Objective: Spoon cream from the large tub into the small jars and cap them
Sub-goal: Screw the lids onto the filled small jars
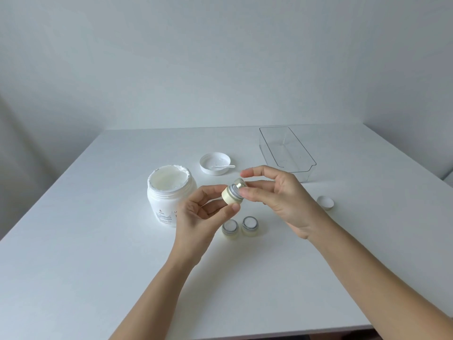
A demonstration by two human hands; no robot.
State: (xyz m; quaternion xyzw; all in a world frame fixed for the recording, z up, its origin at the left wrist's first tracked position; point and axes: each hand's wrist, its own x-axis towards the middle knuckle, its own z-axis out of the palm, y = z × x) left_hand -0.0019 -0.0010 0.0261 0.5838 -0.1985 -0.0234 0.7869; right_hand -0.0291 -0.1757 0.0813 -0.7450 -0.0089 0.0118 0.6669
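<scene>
Capping is in hand: above the table's (73,241) middle the left hand (196,214) grips a jar (229,196) while the right hand (277,195) pinches its cap (240,184), tilted at the mouth, which next needs squaring and twisting down.

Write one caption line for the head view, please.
Left hand holds a small jar while right hand sets its cap on, beside the open cream tub.

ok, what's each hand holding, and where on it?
Left hand holds a small jar by its side wall, tilted. Right hand pinches the cap by its rim at the jar's mouth.
</scene>
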